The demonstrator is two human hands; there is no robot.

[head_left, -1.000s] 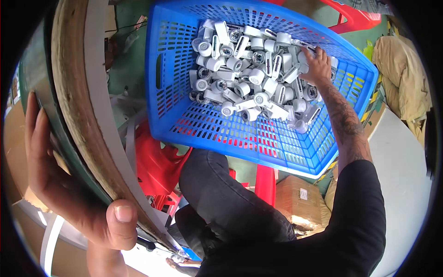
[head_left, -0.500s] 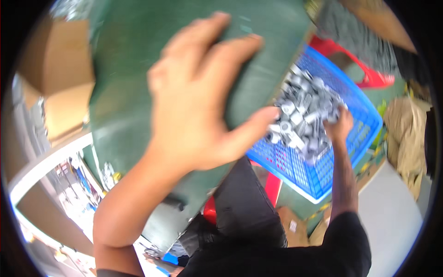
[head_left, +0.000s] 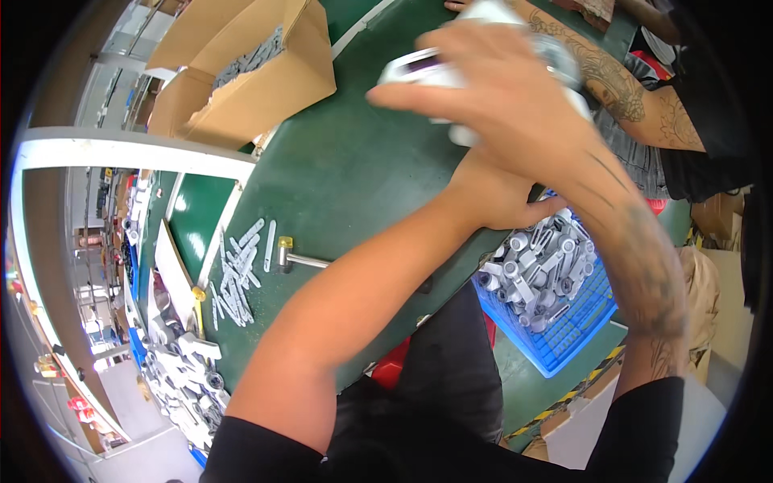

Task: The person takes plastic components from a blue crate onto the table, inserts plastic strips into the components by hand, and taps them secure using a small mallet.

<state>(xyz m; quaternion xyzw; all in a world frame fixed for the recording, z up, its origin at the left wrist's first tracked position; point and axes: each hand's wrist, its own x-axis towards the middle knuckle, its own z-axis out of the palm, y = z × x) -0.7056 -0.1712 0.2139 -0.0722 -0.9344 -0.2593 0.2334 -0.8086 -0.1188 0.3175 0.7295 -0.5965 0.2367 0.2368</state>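
Note:
My left hand [head_left: 503, 191] reaches out over the green table [head_left: 378, 169] near its right edge. Its thumb is stretched toward the blue basket [head_left: 555, 354], while its fingers are hidden behind my right hand [head_left: 503, 97]. Smeared by motion, my right hand crosses above the left at the far side of the table. White plastic parts [head_left: 420, 68] show around its fingers, one between the thumb and the fingertips. Whether it grips them cannot be made out. Grey and white plastic fittings [head_left: 535, 278] are heaped in the basket beside my leg.
A hammer [head_left: 285, 251] lies beside loose grey strips [head_left: 237, 278] on the table. At the far left stands an opened cardboard box [head_left: 274, 97] of dark grey pieces. White parts [head_left: 181, 374] are piled at lower left. A co-worker's forearm [head_left: 608, 80] extends in from the right.
My right hand has left the basket and moved up over the table. My left hand has moved right, beneath it. The view has shifted, bringing the hammer and strips into sight.

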